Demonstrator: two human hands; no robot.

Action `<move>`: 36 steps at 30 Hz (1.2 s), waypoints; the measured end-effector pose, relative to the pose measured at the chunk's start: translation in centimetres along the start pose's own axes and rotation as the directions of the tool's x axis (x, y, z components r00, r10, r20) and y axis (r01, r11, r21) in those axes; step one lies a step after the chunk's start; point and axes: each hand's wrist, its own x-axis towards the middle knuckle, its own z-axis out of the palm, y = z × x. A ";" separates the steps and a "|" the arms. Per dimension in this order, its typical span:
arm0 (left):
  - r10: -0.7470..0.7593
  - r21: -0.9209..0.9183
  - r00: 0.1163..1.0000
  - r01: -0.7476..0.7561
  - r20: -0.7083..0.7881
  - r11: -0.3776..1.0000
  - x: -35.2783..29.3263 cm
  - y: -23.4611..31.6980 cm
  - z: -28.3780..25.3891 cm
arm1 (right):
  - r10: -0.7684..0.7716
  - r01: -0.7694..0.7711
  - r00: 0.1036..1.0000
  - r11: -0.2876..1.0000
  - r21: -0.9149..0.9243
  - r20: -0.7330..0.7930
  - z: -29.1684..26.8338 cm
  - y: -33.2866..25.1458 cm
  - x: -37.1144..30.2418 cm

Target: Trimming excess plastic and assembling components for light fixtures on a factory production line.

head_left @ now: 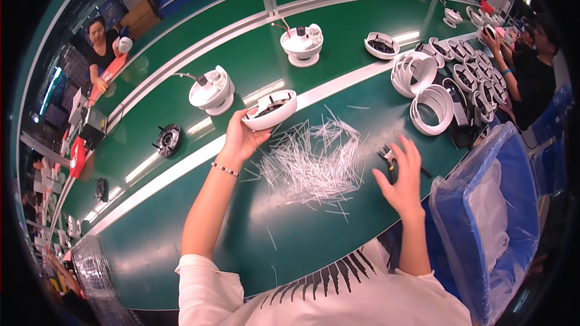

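White shirt cloth [338, 302] fills my near edge. Beyond it I see the green worktable [163, 253], a blue bin [454, 220] at right, and a loose pile of whitish strips [317, 166]. The right hand [405, 184] is spread wide, holding nothing I can see. The left hand [243, 140] clasps a white housing [275, 120] at the pile's far left. Partly behind the right hand lies a yellow-and-black tool [389, 158].

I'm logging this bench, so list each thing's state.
Left hand: closed on housing.
Right hand: empty, fingers spread.
Housing: held up, tilted.
Strips: loosely piled, some scattered.
Pliers: partly hidden, open or shut unclear.
Rings: stacked.
Bin: open, plastic-lined.
Bracelet: worn on left wrist.
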 end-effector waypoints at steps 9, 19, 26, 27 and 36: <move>0.327 0.284 0.932 -0.275 -0.158 0.919 9.1 1.9 -1.3 | 0.302 -0.230 0.893 0.944 -0.238 0.333 -3.1 4.3 -3.7; 0.312 -0.260 0.881 -0.413 -0.355 0.872 10.0 3.0 -2.5 | 0.152 -0.059 0.931 0.960 -0.273 0.332 -3.7 5.1 -2.1; 0.491 -0.198 0.821 -0.553 -0.291 0.809 6.7 4.7 -2.3 | 0.188 -0.127 0.962 0.949 -0.289 0.195 -2.5 6.5 -2.2; 0.517 -0.099 0.827 -0.546 -0.221 0.832 5.5 5.0 -1.6 | 0.229 -0.224 0.968 0.973 -0.054 0.105 -2.3 7.2 -2.1; 0.415 0.291 0.902 -0.430 0.116 0.854 -10.9 3.7 6.8 | -0.315 0.352 0.936 0.862 0.364 -0.160 -5.0 -7.9 6.0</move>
